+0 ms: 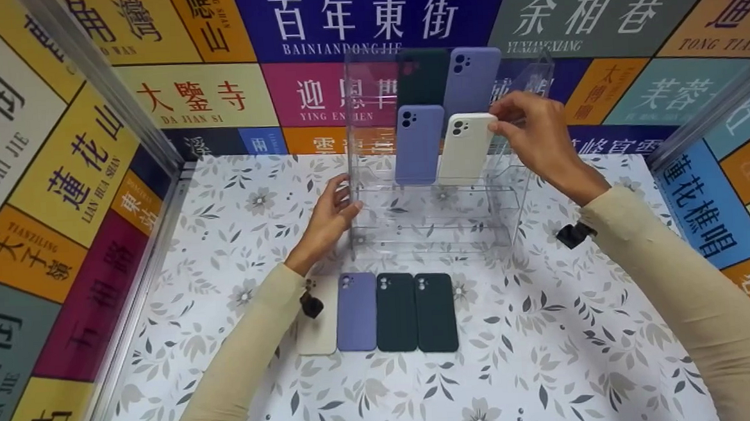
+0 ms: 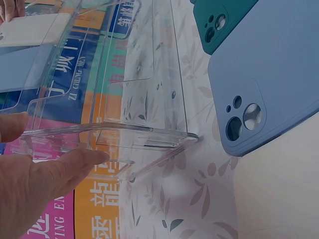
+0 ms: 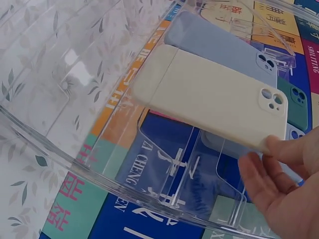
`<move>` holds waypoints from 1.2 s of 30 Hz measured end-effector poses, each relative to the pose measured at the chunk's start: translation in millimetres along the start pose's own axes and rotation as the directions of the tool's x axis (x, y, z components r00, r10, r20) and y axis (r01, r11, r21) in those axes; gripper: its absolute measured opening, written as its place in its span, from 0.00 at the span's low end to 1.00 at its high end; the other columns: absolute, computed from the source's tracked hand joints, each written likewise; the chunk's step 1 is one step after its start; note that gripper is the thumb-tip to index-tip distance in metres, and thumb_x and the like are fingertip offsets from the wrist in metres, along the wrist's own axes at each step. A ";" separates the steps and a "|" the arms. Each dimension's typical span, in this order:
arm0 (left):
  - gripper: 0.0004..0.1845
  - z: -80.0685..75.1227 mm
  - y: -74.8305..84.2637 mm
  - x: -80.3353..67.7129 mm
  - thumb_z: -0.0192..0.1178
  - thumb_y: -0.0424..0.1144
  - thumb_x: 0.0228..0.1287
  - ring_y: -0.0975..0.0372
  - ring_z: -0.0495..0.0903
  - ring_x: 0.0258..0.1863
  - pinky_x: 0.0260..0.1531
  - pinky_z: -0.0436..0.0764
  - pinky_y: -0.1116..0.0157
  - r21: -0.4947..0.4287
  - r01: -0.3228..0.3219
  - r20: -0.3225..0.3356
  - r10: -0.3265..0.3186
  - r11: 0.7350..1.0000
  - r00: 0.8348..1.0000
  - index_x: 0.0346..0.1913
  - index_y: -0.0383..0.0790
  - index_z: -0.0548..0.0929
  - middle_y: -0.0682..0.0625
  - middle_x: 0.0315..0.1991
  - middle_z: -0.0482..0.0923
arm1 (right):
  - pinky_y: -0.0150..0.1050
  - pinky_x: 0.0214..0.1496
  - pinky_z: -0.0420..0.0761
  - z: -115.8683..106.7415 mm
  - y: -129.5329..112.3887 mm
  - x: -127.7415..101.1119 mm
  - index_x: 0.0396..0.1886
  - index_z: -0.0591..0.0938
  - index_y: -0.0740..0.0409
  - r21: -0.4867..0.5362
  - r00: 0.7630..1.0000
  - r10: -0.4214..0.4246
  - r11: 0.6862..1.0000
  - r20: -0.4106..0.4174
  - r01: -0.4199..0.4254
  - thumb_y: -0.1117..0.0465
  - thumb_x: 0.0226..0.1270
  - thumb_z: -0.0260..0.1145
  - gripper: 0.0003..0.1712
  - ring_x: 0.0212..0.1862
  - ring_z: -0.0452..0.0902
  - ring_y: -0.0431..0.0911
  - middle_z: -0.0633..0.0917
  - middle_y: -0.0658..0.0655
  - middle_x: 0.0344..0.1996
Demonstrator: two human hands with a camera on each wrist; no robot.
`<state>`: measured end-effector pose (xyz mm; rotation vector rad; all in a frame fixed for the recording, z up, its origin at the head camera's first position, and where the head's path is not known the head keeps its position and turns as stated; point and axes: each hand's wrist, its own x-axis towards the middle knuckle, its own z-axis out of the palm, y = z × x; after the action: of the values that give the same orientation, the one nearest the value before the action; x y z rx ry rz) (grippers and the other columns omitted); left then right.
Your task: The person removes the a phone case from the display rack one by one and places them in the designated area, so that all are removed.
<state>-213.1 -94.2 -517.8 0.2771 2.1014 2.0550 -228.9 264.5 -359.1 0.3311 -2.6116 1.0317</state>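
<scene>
A cream phone case (image 1: 465, 149) leans in the lower tier of a clear acrylic display stand (image 1: 436, 223). My right hand (image 1: 538, 134) pinches its upper right corner between thumb and fingers, as the right wrist view also shows. Left of it on that tier stands a purple case (image 1: 420, 145). Behind them, on the tier above, are a dark green case (image 1: 421, 78) and another purple case (image 1: 474, 74). With thumb and fingers on either side of the stand's left side panel (image 2: 114, 127), my left hand (image 1: 330, 219) grips its edge.
In front of the stand a row of cases lies flat: a cream one (image 1: 321, 338) partly under my left wrist, a purple one (image 1: 356, 314), and two dark green ones (image 1: 396, 315). Sign-printed walls (image 1: 202, 97) enclose the floral tabletop (image 1: 551, 381) at the back and sides.
</scene>
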 end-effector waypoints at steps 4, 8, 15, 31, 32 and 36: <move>0.37 0.0 -0.4 0.2 0.59 0.28 0.82 0.41 0.72 0.78 0.73 0.75 0.42 0.001 -0.005 -0.004 0.005 1.000 1.000 0.87 0.35 0.58 0.30 0.80 0.68 | 0.28 0.54 0.84 -1.1 -0.7 -5.6 0.51 0.90 0.66 0.041 1.000 -0.012 0.999 -0.019 0.013 0.70 0.77 0.72 0.08 0.49 0.87 0.49 0.91 0.62 0.48; 0.36 0.7 -0.4 0.5 0.59 0.27 0.81 0.41 0.73 0.77 0.71 0.76 0.43 0.001 -0.005 -0.011 0.005 1.000 1.000 0.86 0.36 0.60 0.30 0.79 0.69 | 0.26 0.53 0.85 -5.2 -3.1 -11.5 0.50 0.91 0.66 0.065 0.998 -0.016 0.998 -0.063 0.020 0.71 0.76 0.73 0.07 0.48 0.85 0.42 0.91 0.61 0.47; 0.36 1.6 -0.2 0.6 0.58 0.26 0.81 0.42 0.75 0.75 0.70 0.77 0.41 -0.021 0.008 -0.012 -0.008 1.000 1.000 0.86 0.37 0.60 0.31 0.78 0.71 | 0.27 0.53 0.85 -17.6 -7.8 -22.6 0.50 0.91 0.67 0.101 0.990 -0.011 0.995 -0.141 0.025 0.71 0.75 0.74 0.08 0.48 0.85 0.37 0.89 0.57 0.46; 0.37 2.3 1.9 -1.4 0.58 0.27 0.82 0.41 0.72 0.78 0.72 0.72 0.34 -0.056 0.032 -0.009 -0.033 0.998 0.999 0.87 0.39 0.58 0.30 0.80 0.67 | 0.25 0.52 0.85 -19.7 6.6 -58.6 0.47 0.91 0.67 0.108 0.985 -0.055 0.991 -0.166 0.074 0.73 0.72 0.75 0.07 0.47 0.87 0.38 0.90 0.59 0.44; 0.36 2.4 2.2 -1.6 0.58 0.27 0.82 0.42 0.72 0.78 0.72 0.72 0.34 -0.055 0.031 -0.010 -0.032 0.998 0.999 0.87 0.39 0.59 0.30 0.80 0.67 | 0.25 0.52 0.85 -19.2 7.3 -61.0 0.47 0.91 0.67 0.113 0.985 -0.054 0.991 -0.162 0.073 0.74 0.72 0.75 0.07 0.47 0.87 0.38 0.90 0.59 0.44; 0.36 2.6 3.0 -1.5 0.58 0.27 0.82 0.42 0.72 0.78 0.72 0.73 0.36 -0.048 0.028 -0.011 -0.028 0.998 1.000 0.86 0.38 0.59 0.31 0.80 0.68 | 0.25 0.51 0.86 -16.6 9.4 -70.8 0.47 0.91 0.68 0.140 0.987 -0.059 0.987 -0.147 0.080 0.75 0.72 0.75 0.08 0.48 0.88 0.40 0.90 0.59 0.44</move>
<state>-211.0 -92.0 -514.8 0.2280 2.0472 2.0924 -163.1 289.7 -379.5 0.3654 -2.3878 1.1797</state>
